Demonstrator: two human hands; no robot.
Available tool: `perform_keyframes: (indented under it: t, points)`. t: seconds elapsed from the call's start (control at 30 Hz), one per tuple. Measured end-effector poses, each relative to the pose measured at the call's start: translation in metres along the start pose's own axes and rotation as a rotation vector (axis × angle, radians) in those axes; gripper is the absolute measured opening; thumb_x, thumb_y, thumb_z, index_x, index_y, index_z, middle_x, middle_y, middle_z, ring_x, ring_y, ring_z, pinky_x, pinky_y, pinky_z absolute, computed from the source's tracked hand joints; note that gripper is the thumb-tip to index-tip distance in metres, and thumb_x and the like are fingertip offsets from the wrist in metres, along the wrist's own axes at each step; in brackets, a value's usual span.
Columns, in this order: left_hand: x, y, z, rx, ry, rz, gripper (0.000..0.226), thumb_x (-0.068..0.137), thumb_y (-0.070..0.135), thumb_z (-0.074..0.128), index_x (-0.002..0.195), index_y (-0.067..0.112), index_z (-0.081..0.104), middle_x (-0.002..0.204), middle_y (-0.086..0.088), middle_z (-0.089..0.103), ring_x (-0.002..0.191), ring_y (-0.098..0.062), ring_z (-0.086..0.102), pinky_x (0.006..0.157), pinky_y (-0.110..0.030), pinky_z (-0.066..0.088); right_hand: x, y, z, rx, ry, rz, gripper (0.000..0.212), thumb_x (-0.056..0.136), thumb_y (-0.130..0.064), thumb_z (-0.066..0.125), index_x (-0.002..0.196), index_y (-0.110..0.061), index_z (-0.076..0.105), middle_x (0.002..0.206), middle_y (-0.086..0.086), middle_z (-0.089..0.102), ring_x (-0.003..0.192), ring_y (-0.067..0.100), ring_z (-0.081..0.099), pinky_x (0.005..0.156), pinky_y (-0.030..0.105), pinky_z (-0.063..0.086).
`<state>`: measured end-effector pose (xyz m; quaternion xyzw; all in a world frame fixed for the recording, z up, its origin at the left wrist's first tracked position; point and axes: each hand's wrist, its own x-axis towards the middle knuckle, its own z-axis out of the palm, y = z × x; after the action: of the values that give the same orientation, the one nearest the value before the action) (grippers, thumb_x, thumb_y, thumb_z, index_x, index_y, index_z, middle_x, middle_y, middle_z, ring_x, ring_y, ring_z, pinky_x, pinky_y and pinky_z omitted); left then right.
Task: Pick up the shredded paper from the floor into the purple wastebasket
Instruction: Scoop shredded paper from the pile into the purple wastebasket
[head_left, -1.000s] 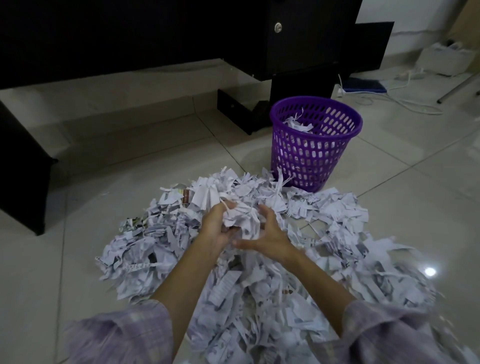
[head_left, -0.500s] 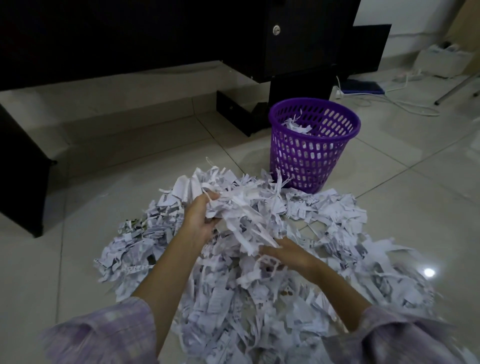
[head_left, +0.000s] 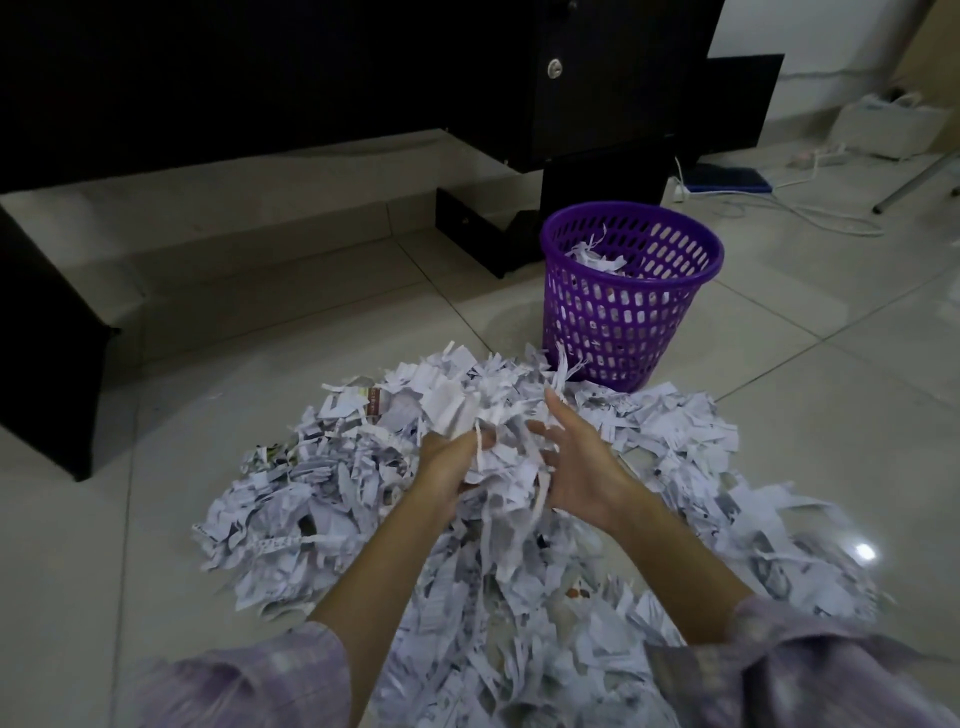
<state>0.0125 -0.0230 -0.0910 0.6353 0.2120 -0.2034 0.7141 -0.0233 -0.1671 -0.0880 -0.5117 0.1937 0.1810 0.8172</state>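
Shredded paper (head_left: 519, 519) covers the tiled floor (head_left: 779, 467) in a broad loose heap across the middle and lower part of the frame, its upper edge touching the foot of the purple wastebasket (head_left: 631, 306) that stands upright just right of centre. A little paper already lies inside the basket, low against its perforated wall, so most of the job looks undone.

At the centre of the frame both hands close in on one clump (head_left: 501, 457) from opposite sides. The left hand (head_left: 447, 467) cups it from the left with fingers curled into the strips; the right hand (head_left: 576, 467) presses in from the right with its fingers spread and nearly straight, acting as a wall. Squeezing from two sides suits the material: the strips are light and springy and would slide out of a single hand. Some already dangle below the clump and may drop on the way over.

The basket stands close to the heap, probably to keep each carry short. Behind it, along the top of the frame, stands dark furniture (head_left: 363, 78); white cables (head_left: 779, 208) trail over the floor at upper right.
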Motion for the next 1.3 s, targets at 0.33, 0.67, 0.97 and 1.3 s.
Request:
perform_keyframes:
  t: [0.33,0.67,0.97,1.3]
  points:
    - [0.005,-0.017,0.008,0.48,-0.262,0.401,0.053,0.062,0.018,0.083,0.111,0.014,0.064,0.104,-0.005,0.071,0.093,-0.019,0.069,0.076,-0.032,0.058,0.007,-0.005,0.016,-0.138,0.023,-0.048,0.024,0.08,-0.024,0.072,0.1,-0.012,0.066,0.093,0.009,0.068,0.084,0.022,0.065,0.076,0.038,0.054]
    - [-0.01,-0.019,-0.001,0.207,-0.566,0.176,0.044,0.079,0.001,0.071,0.105,0.029,0.048,0.108,0.006,0.063,0.091,-0.006,0.061,0.071,-0.014,0.052,0.008,-0.024,-0.003,0.07,0.064,-0.111,0.038,0.072,-0.018,0.071,0.107,-0.006,0.061,0.099,0.016,0.063,0.085,0.028,0.06,0.072,0.034,0.051]
    - [0.003,-0.029,-0.003,0.076,-0.486,0.073,0.017,0.097,0.005,0.048,0.1,0.003,0.064,0.082,-0.011,0.066,0.064,-0.018,0.066,0.067,-0.034,0.058,0.011,-0.045,-0.021,0.042,0.131,-0.249,0.022,0.083,-0.007,0.063,0.105,-0.005,0.056,0.073,0.004,0.069,0.054,0.013,0.065,0.048,0.023,0.052]
    - [0.011,-0.007,0.01,-0.224,-0.267,0.063,0.031,0.094,0.006,0.042,0.119,0.013,0.06,0.103,-0.011,0.066,0.08,-0.018,0.065,0.059,-0.027,0.054,0.019,-0.009,-0.024,-0.17,0.109,-0.112,0.072,0.059,-0.043,0.087,0.121,-0.014,0.065,0.121,0.003,0.067,0.12,0.025,0.057,0.108,0.048,0.04]
